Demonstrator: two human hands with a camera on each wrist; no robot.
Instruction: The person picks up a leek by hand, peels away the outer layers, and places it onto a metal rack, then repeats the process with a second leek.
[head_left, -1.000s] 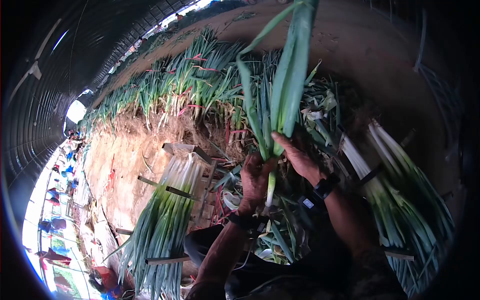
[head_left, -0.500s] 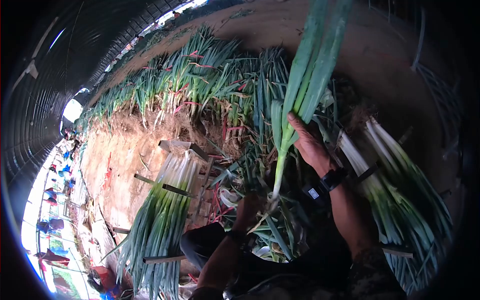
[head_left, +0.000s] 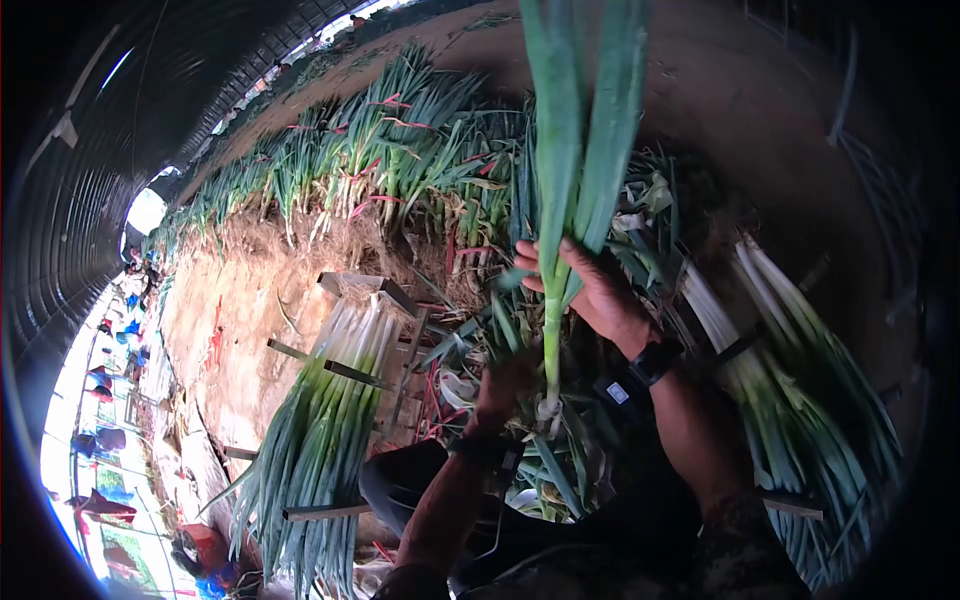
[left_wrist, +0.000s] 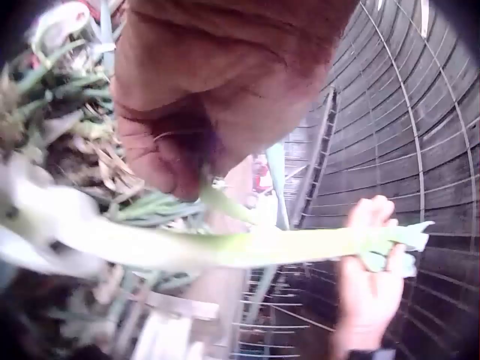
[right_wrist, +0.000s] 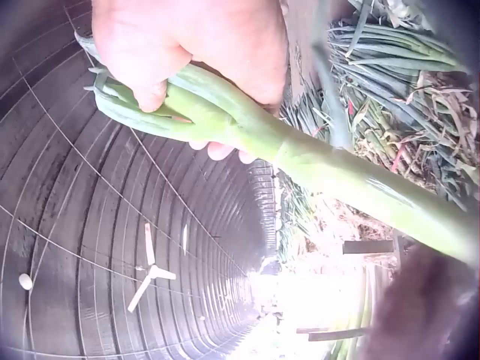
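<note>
A long green onion [head_left: 552,340] stands nearly upright in front of the person, leaves up and pale root end down. My right hand [head_left: 600,295] grips it where the leaves fan out, thumb in front and fingers behind, as the right wrist view also shows with the stalk [right_wrist: 337,180] slanting away. Lower down, beside the white stem, is my left hand [head_left: 507,385], blurred. In the left wrist view the curled fingers of that hand [left_wrist: 225,67] pinch a thin green leaf strip [left_wrist: 227,204] that slants toward the stalk.
Trimmed green onions [head_left: 335,420] lie in a rack with flat bars [head_left: 360,377] at left; another pile [head_left: 800,390] lies at right. Behind stands a row of untrimmed bunches [head_left: 400,150] with red ties. Leaf scraps [head_left: 560,480] litter the ground below the hands.
The left hand has come down from the onion's neck to beside its lower stem. The right hand keeps its grip; the onion tilted right, then swung back nearly upright.
</note>
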